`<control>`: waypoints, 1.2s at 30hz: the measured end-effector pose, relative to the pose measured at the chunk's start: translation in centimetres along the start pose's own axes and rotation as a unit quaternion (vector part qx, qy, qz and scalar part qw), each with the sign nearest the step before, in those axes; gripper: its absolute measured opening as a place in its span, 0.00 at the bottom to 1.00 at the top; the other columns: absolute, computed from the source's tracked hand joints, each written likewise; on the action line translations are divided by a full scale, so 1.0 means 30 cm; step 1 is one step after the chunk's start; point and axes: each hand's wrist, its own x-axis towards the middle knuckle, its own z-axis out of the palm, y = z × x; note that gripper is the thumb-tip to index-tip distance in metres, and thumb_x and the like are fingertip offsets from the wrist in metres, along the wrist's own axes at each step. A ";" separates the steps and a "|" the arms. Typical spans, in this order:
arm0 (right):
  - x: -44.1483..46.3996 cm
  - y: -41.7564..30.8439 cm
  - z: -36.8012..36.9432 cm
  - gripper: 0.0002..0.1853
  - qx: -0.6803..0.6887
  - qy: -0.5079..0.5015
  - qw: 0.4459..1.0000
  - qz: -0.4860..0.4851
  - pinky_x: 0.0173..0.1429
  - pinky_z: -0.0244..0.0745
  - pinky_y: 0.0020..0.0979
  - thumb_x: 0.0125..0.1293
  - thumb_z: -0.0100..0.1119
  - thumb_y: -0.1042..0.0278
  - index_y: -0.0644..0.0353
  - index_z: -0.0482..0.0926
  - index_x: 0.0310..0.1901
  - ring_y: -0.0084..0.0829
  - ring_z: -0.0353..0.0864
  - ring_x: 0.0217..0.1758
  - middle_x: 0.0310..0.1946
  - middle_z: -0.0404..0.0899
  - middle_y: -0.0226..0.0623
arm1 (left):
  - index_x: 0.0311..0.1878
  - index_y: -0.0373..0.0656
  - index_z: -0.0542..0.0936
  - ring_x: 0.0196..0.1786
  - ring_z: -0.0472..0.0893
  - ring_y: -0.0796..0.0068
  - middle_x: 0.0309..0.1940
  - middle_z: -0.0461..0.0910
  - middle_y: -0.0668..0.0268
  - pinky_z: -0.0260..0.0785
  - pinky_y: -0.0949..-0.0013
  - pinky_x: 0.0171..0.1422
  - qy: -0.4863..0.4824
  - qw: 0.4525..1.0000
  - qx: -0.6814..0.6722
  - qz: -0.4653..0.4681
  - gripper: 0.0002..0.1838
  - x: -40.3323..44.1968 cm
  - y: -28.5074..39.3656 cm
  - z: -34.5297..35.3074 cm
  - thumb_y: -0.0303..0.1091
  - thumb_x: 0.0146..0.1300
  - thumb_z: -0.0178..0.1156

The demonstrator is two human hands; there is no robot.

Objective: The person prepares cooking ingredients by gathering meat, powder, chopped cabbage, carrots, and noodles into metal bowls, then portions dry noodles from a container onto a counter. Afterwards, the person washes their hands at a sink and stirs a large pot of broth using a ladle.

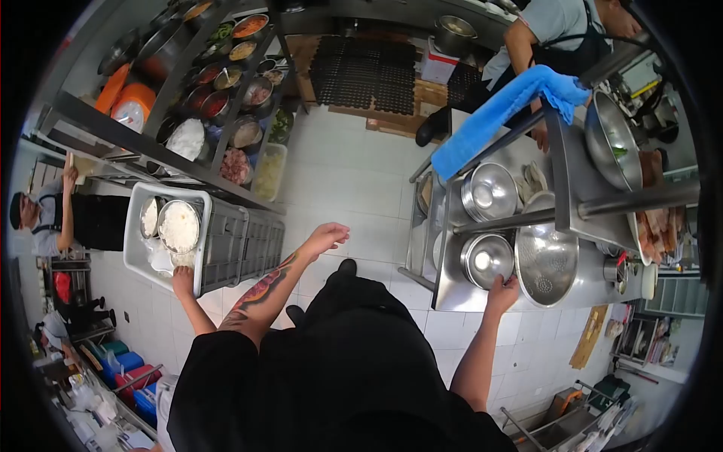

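Note:
My right hand (503, 292) is closed on the rim of a stack of stainless steel mixing bowls (488, 260) on the steel shelf to my right. A second stack of steel bowls (489, 192) sits just beyond it. Beside both lies a large steel colander (546, 264). My left hand (327, 237), on the tattooed forearm, hangs over the floor with its fingers loosely extended and nothing in it. Left of that arm, another person's hand (182, 280) touches the edge of a grey plastic crate (203, 248) holding containers of white, flour-like food (179, 226).
A blue towel (497, 113) hangs on the rail of the steel rack at right. A co-worker (557, 45) stands behind it. Shelves at upper left hold several bowls of chopped food (236, 164). Another person (53, 215) is at far left. Black rubber mats (361, 71) lie ahead.

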 end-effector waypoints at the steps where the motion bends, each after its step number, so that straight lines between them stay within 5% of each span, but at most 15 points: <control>1: -0.002 -0.056 -0.035 0.17 -0.026 -0.013 1.000 0.010 0.43 0.76 0.38 0.61 0.70 0.63 0.69 0.80 0.43 0.38 0.80 0.35 0.34 0.83 0.43 | 0.62 0.46 0.81 0.55 0.81 0.76 0.53 0.85 0.67 0.73 0.65 0.58 0.006 1.000 0.018 0.001 0.19 0.006 -0.002 -0.011 0.42 0.74 0.60; 5: 0.008 -0.086 -0.082 0.17 -0.070 0.010 0.997 -0.014 0.49 0.79 0.43 0.66 0.66 0.64 0.70 0.81 0.50 0.45 0.86 0.41 0.39 0.87 0.49 | 0.62 0.46 0.81 0.53 0.82 0.76 0.52 0.85 0.68 0.74 0.65 0.56 0.025 0.998 0.052 0.009 0.18 0.012 -0.104 -0.031 0.41 0.73 0.61; 11: -0.082 -0.331 -0.164 0.04 0.172 0.081 0.982 0.017 0.32 0.67 0.25 0.71 0.61 0.75 0.63 0.79 0.44 0.19 0.68 0.28 0.27 0.70 0.28 | 0.60 0.47 0.82 0.50 0.83 0.79 0.49 0.86 0.70 0.76 0.71 0.51 0.023 0.998 -0.004 -0.064 0.16 -0.061 -0.153 0.015 0.40 0.75 0.60; 13: -0.086 -0.321 -0.174 0.03 0.093 0.166 0.973 -0.127 0.34 0.67 0.25 0.70 0.62 0.79 0.63 0.76 0.41 0.20 0.70 0.33 0.37 0.78 0.32 | 0.60 0.47 0.82 0.49 0.83 0.79 0.49 0.86 0.70 0.76 0.70 0.50 0.008 0.999 0.003 -0.053 0.16 -0.009 -0.140 -0.013 0.43 0.76 0.60; 15: -0.079 -0.243 -0.172 0.11 0.069 0.151 0.978 -0.123 0.45 0.74 0.36 0.66 0.60 0.85 0.64 0.67 0.31 0.36 0.80 0.47 0.55 0.84 0.47 | 0.59 0.48 0.82 0.49 0.82 0.80 0.48 0.86 0.71 0.75 0.71 0.50 0.008 0.998 0.016 -0.054 0.16 0.083 -0.087 -0.071 0.45 0.76 0.60; 17: -0.088 -0.274 -0.162 0.07 0.066 0.206 0.973 -0.086 0.47 0.76 0.34 0.69 0.58 0.81 0.65 0.70 0.33 0.37 0.80 0.47 0.52 0.84 0.46 | 0.55 0.49 0.83 0.46 0.82 0.80 0.44 0.86 0.71 0.75 0.71 0.49 0.027 0.998 0.020 -0.043 0.16 0.220 -0.017 -0.139 0.49 0.75 0.61; 19: -0.122 -0.114 -0.188 0.06 0.038 0.221 0.972 0.073 0.46 0.78 0.36 0.71 0.58 0.72 0.67 0.74 0.38 0.39 0.80 0.43 0.49 0.83 0.46 | 0.55 0.48 0.83 0.44 0.82 0.81 0.41 0.86 0.72 0.75 0.71 0.49 0.021 1.000 0.016 0.005 0.17 0.399 0.068 -0.255 0.49 0.74 0.62; 22: -0.215 -0.245 -0.212 0.12 0.264 0.282 0.852 0.352 0.36 0.77 0.35 0.64 0.63 0.68 0.66 0.77 0.44 0.34 0.78 0.37 0.36 0.76 0.37 | 0.55 0.44 0.84 0.45 0.86 0.62 0.42 0.88 0.60 0.78 0.58 0.50 0.109 0.971 0.157 0.147 0.19 0.804 0.184 -0.554 0.48 0.75 0.57; 24: -0.369 -0.281 -0.231 0.10 0.123 0.161 0.916 0.345 0.35 0.76 0.31 0.61 0.61 0.69 0.63 0.76 0.41 0.31 0.76 0.35 0.33 0.72 0.34 | 0.50 0.39 0.86 0.52 0.85 0.43 0.46 0.87 0.48 0.77 0.49 0.55 0.279 0.894 0.266 0.230 0.21 1.131 0.273 -0.821 0.46 0.76 0.52; 25: -0.402 -0.382 -0.201 0.10 0.110 0.135 0.903 0.392 0.35 0.76 0.31 0.61 0.61 0.69 0.63 0.76 0.41 0.31 0.76 0.35 0.33 0.72 0.33 | 0.51 0.39 0.86 0.55 0.85 0.45 0.47 0.87 0.48 0.76 0.51 0.60 0.308 0.899 0.266 0.163 0.21 1.210 0.442 -0.950 0.46 0.75 0.52; 27: -0.423 -0.587 -0.140 0.10 0.100 0.105 0.874 0.464 0.35 0.76 0.31 0.60 0.61 0.69 0.62 0.76 0.41 0.31 0.76 0.35 0.34 0.72 0.33 | 0.55 0.36 0.84 0.60 0.82 0.41 0.53 0.85 0.43 0.75 0.52 0.65 0.420 0.870 0.167 0.197 0.20 1.429 0.593 -1.209 0.40 0.70 0.55; 30: -0.334 -0.895 0.021 0.10 0.086 0.023 0.859 0.503 0.36 0.76 0.31 0.59 0.60 0.69 0.62 0.76 0.41 0.31 0.77 0.35 0.34 0.73 0.33 | 0.54 0.28 0.83 0.61 0.82 0.40 0.55 0.83 0.37 0.74 0.50 0.68 0.492 0.820 0.282 0.074 0.23 1.565 0.863 -1.435 0.37 0.62 0.58; 34: -0.120 -1.210 0.412 0.10 0.113 -0.114 0.857 0.490 0.37 0.76 0.30 0.58 0.59 0.70 0.62 0.76 0.41 0.30 0.77 0.35 0.34 0.73 0.33 | 0.50 0.30 0.86 0.63 0.81 0.41 0.56 0.83 0.38 0.73 0.50 0.69 0.475 0.822 0.310 -0.049 0.23 1.726 0.976 -1.604 0.41 0.62 0.59; 35: -0.035 -1.307 0.567 0.16 0.193 -0.059 0.863 0.462 0.44 0.79 0.33 0.55 0.58 0.71 0.64 0.78 0.46 0.32 0.81 0.40 0.38 0.77 0.34 | 0.50 0.30 0.86 0.63 0.81 0.41 0.56 0.83 0.38 0.73 0.50 0.69 0.474 0.823 0.308 -0.059 0.23 1.754 0.986 -1.616 0.41 0.62 0.59; 36: 0.059 -1.383 0.709 0.21 0.276 -0.133 0.845 0.439 0.52 0.80 0.36 0.55 0.59 0.72 0.67 0.78 0.52 0.35 0.84 0.46 0.42 0.80 0.37 | 0.50 0.30 0.86 0.63 0.82 0.41 0.56 0.83 0.38 0.73 0.51 0.69 0.503 0.824 0.252 -0.071 0.24 1.778 0.989 -1.626 0.42 0.62 0.58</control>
